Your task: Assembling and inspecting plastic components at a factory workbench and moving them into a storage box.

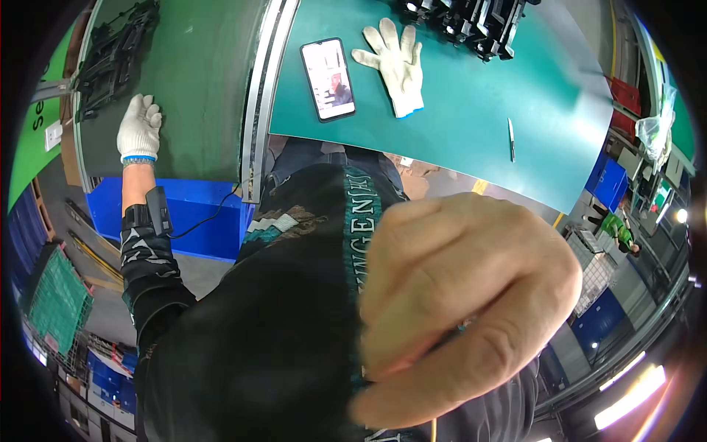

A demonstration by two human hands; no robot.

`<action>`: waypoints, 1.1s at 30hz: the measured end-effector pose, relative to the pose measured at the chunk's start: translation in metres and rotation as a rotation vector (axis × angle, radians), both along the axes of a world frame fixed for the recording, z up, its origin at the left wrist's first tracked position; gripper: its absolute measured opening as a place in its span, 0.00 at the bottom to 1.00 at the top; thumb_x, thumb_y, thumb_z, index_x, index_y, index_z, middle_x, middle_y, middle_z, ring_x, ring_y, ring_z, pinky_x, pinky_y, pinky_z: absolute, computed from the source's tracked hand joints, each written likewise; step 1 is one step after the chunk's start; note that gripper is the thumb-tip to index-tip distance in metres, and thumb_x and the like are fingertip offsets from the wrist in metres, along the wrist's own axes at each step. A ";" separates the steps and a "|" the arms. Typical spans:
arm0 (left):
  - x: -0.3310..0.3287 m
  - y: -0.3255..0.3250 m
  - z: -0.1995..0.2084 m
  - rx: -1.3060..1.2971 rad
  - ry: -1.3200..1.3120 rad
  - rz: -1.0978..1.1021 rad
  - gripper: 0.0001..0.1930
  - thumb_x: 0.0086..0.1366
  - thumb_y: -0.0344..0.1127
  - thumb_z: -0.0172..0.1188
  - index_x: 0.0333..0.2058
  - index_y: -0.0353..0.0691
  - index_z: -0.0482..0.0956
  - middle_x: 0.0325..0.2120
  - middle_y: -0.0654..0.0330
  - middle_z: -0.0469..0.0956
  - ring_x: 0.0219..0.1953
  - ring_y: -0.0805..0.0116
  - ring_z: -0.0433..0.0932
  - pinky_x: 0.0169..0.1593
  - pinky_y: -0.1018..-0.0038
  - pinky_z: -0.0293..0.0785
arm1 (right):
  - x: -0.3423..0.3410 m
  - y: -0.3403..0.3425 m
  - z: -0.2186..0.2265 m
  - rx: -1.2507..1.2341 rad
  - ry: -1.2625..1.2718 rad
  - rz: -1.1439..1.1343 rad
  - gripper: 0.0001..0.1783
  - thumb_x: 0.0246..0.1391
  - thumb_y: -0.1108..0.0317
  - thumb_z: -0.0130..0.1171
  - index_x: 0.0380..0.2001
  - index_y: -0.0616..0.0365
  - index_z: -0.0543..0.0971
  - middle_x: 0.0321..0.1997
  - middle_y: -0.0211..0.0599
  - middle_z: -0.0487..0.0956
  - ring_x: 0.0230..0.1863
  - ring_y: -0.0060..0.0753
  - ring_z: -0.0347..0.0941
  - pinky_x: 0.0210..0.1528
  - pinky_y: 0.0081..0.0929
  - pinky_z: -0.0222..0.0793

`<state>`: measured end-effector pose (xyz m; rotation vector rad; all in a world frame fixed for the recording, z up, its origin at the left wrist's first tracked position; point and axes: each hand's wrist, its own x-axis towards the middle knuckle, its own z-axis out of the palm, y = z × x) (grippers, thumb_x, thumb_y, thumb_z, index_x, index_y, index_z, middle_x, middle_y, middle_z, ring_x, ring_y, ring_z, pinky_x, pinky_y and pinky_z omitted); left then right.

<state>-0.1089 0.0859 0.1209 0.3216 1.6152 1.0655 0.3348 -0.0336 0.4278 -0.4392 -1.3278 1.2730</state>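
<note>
My left hand [139, 127] wears a white knit glove with a blue cuff. It lies flat, holding nothing, on the dark green belt surface [199, 88] at the left, just below a black frame part [118, 51]. My bare right hand [460, 302] is raised very close to the camera, large and blurred. Its fingers are curled against the thumb, and I see nothing in them. A loose white glove [395, 62] lies on the teal table [471, 125], beside a smartphone [328, 79] with its screen lit.
A pen [510, 138] lies on the teal table's right part. Several black frame parts [464, 22] stand at its far edge. A metal rail [265, 88] divides belt from table. Blue bins [199, 217] sit below the belt, with a green crate [59, 302] at lower left.
</note>
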 end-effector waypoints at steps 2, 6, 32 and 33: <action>-0.006 0.006 0.000 0.011 -0.020 0.039 0.28 0.71 0.41 0.58 0.63 0.32 0.64 0.55 0.48 0.71 0.42 0.60 0.76 0.37 0.71 0.76 | 0.002 -0.005 0.002 -0.017 0.043 0.024 0.07 0.56 0.72 0.62 0.32 0.67 0.84 0.37 0.53 0.81 0.37 0.45 0.79 0.38 0.31 0.75; -0.037 0.014 0.008 0.107 -0.099 0.153 0.35 0.70 0.48 0.59 0.67 0.39 0.57 0.57 0.50 0.68 0.49 0.55 0.74 0.47 0.63 0.78 | 0.004 -0.004 0.004 -0.054 0.142 0.091 0.07 0.54 0.71 0.65 0.31 0.65 0.85 0.35 0.52 0.82 0.35 0.43 0.78 0.37 0.31 0.74; -0.044 0.119 0.055 -0.200 0.112 0.238 0.25 0.60 0.63 0.63 0.51 0.58 0.77 0.49 0.65 0.81 0.45 0.57 0.80 0.49 0.50 0.70 | 0.021 -0.002 0.039 -0.275 0.396 0.679 0.05 0.55 0.69 0.65 0.28 0.56 0.86 0.30 0.33 0.81 0.24 0.29 0.72 0.30 0.27 0.60; -0.048 0.120 0.056 -0.229 0.126 0.217 0.26 0.59 0.64 0.63 0.51 0.59 0.78 0.50 0.65 0.81 0.45 0.56 0.80 0.48 0.49 0.69 | 0.022 -0.001 0.039 -0.271 0.394 0.703 0.05 0.55 0.69 0.66 0.28 0.56 0.86 0.30 0.33 0.81 0.24 0.29 0.72 0.30 0.27 0.60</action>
